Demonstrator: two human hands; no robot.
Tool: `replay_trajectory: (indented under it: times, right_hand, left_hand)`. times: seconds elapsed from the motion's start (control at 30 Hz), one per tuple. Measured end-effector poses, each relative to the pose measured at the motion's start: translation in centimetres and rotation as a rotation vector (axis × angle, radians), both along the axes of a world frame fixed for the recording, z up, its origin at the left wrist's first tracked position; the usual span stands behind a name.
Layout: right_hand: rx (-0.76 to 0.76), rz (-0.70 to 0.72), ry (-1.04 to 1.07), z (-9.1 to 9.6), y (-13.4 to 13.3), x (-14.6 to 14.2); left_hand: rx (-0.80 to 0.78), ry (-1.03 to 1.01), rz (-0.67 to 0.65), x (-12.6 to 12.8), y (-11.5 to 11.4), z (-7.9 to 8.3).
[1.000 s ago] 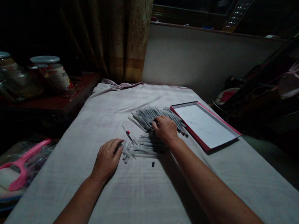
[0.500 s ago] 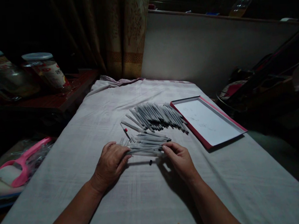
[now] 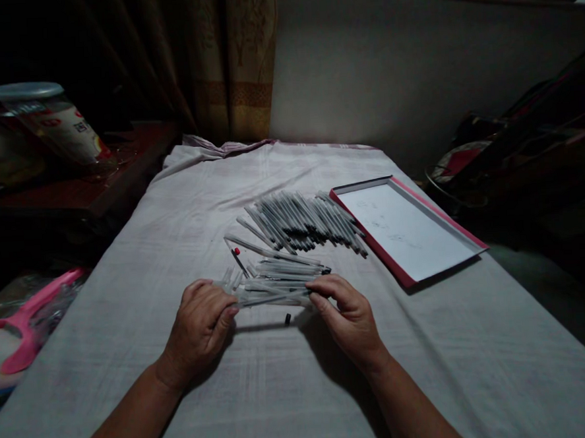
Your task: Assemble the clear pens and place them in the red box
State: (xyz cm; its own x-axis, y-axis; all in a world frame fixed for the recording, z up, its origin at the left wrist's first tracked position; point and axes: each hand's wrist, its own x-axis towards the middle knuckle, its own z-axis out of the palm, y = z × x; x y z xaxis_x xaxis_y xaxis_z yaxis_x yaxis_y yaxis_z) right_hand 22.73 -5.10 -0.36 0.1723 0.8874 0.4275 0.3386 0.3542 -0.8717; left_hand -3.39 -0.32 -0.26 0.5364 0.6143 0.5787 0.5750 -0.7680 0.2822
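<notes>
A clear-barrelled pen (image 3: pixel 270 299) spans the space between my two hands, low over the cloth. My left hand (image 3: pixel 200 324) is closed around its left end. My right hand (image 3: pixel 345 308) pinches the other end, at the dark tip, between thumb and fingers. Just beyond lies a loose batch of similar pens (image 3: pixel 285 267), partly hidden by my hands. A larger fanned pile of pens (image 3: pixel 300 218) lies farther back. A small black cap (image 3: pixel 287 319) rests on the cloth near me, and a red cap (image 3: pixel 236 251) sits left of the batch.
A shallow red-edged box lid (image 3: pixel 402 232) with a white inside lies right of the pile. The bed-like surface is covered with a pale checked cloth (image 3: pixel 263 392). On the left are a dark red table with jars (image 3: pixel 63 127) and a pink-handled object (image 3: pixel 26 321).
The view has tilted down slightly and shifted. My left hand has drawn a little to the left, away from my right hand, which keeps its pinch on the pen's end.
</notes>
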Motion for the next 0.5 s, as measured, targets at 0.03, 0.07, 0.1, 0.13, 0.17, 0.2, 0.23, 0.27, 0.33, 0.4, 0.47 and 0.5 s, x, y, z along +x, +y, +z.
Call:
replay_trajectory:
  times: [0.03,0.07,0.1,0.13,0.17,0.2,0.23,0.27,0.33,0.4,0.47,0.5]
  right_hand:
    - [-0.032,0.003,0.009,-0.1,-0.02,0.0]
    - [-0.081,0.002,0.026,-0.23,-0.04,0.0]
    - [-0.137,-0.001,0.047,-0.35,-0.06,0.0]
    - [-0.191,-0.008,0.069,-0.45,-0.08,-0.01]
    - [-0.234,-0.016,0.088,-0.51,-0.11,-0.02]
    - [-0.262,-0.025,0.099,-0.51,-0.14,-0.03]
    - [-0.276,-0.03,0.101,-0.45,-0.17,-0.03]
    - [-0.281,-0.033,0.095,-0.35,-0.19,-0.02]
    - [-0.283,-0.031,0.08,-0.08,-0.22,0.04]
    - [-0.282,-0.024,0.078,0.17,-0.19,0.15]
    - [-0.267,-0.014,0.088,0.32,-0.12,0.26]
    - [-0.253,-0.003,0.092,0.35,-0.07,0.3]
  left_hand:
    - [-0.008,-0.001,0.007,-0.05,0.04,-0.08]
    - [-0.017,0.001,0.014,-0.1,0.08,-0.14]
    - [-0.026,0.005,0.019,-0.13,0.1,-0.2]
    - [-0.037,0.01,0.022,-0.16,0.11,-0.24]
    - [-0.047,0.018,0.024,-0.18,0.1,-0.27]
    - [-0.056,0.027,0.024,-0.18,0.08,-0.28]
    - [-0.066,0.038,0.022,-0.17,0.04,-0.28]
    - [-0.075,0.047,0.021,-0.15,-0.01,-0.27]
    - [-0.082,0.055,0.023,-0.09,-0.09,-0.24]
    - [-0.085,0.056,0.027,-0.05,-0.12,-0.23]
    - [-0.084,0.057,0.024,-0.05,-0.08,-0.23]
    - [-0.082,0.058,0.021,-0.07,-0.04,-0.24]
